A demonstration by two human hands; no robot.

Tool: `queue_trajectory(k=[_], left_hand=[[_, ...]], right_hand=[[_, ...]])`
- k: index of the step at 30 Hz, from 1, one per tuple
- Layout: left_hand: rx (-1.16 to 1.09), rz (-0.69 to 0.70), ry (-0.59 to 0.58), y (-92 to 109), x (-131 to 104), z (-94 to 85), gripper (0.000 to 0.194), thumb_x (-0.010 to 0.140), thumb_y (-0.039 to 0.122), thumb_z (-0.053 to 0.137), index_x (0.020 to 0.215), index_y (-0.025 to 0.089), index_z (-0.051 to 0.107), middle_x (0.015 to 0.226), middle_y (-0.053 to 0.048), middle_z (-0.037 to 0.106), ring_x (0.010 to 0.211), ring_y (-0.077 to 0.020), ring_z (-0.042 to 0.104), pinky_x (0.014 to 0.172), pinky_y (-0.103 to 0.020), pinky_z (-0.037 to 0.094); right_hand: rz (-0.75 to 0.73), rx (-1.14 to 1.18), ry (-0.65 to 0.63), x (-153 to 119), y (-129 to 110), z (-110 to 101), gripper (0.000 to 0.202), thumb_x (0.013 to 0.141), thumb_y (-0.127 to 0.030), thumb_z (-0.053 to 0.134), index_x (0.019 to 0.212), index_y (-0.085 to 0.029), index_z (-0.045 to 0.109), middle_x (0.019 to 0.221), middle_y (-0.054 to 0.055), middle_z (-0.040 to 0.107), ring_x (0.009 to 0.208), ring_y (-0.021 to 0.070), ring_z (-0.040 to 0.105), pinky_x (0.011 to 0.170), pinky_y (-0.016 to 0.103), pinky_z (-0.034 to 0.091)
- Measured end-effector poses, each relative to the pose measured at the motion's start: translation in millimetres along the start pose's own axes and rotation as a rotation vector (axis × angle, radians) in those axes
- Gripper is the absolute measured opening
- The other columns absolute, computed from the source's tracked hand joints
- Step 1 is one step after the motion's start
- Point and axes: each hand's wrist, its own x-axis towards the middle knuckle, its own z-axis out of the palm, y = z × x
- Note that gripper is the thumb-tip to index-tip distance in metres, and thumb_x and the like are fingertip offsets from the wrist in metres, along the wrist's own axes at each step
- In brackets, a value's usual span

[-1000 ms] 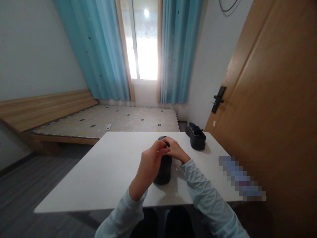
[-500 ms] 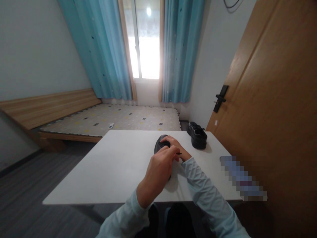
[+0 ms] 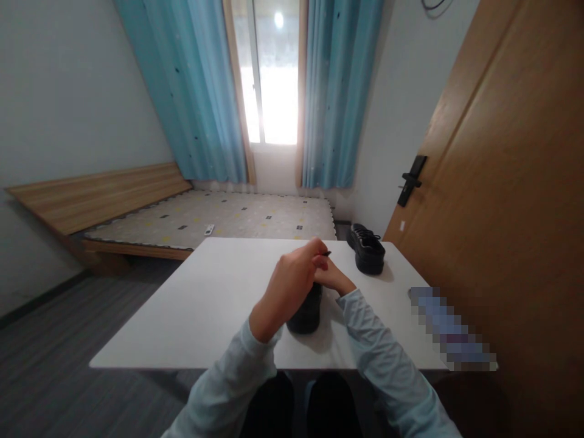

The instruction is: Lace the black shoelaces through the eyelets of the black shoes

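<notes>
The black shoe sits on the white table, beneath both hands. The left hand pinches a dark lace end; the right hand's fingers are hidden, their state unclear. Beyond stands another black lace-up shoe.

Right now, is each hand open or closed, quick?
Left hand: closed, seemingly on a small dark thing.
Right hand: can't tell; its fingers are hidden.

Small room lit by a bright window
Blue patterned curtains are hung beside pale walls; a wooden bed with patterned mattress is set on dark grey plank flooring.
</notes>
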Motion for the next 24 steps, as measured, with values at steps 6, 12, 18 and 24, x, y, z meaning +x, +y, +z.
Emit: queue_trajectory(k=[6,12,18,24], left_hand=[[-0.150,-0.059,0.059,-20.5,36.0,-6.4,0.005,0.086,0.023,0.045,0.086,0.020,0.049,0.074,0.001,0.066,0.068,-0.0111,0.061,0.062,-0.020,0.046],[-0.253,-0.171,0.283,-64.6,64.9,11.5,0.010,0.082,0.029,0.049,0.083,0.019,0.048,0.075,0.000,0.062,0.061,-0.0092,0.059,0.051,-0.017,0.044],[-0.442,-0.487,0.338,-116.7,69.8,24.9,0.014,0.083,0.031,0.047,0.087,0.018,0.043,0.077,0.001,0.060,0.049,-0.0069,0.059,0.047,-0.018,0.046],[-0.383,-0.773,0.124,-154.5,53.2,43.5,0.011,0.082,0.025,0.052,0.085,0.015,0.047,0.074,-0.003,0.064,0.054,-0.0100,0.064,0.057,-0.024,0.053]], right_hand=[[0.016,-0.010,-0.039,0.8,0.3,-5.0,0.050,0.060,-0.041,0.078,0.100,-0.017,0.059,0.099,0.006,0.061,0.092,0.0218,0.057,0.084,0.036,0.045],[0.059,0.138,-0.102,-1.5,-1.6,-15.8,0.051,0.063,-0.039,0.077,0.105,-0.018,0.060,0.104,0.006,0.063,0.097,0.0201,0.059,0.090,0.037,0.044],[0.049,0.195,-0.082,-1.1,2.5,-21.2,0.029,0.068,-0.036,0.073,0.090,-0.018,0.067,0.106,0.007,0.063,0.104,0.0208,0.057,0.097,0.040,0.040],[0.090,0.270,-0.051,0.9,7.0,-21.5,0.021,0.073,-0.036,0.068,0.075,-0.016,0.068,0.102,0.009,0.062,0.100,0.0209,0.058,0.090,0.038,0.044]])
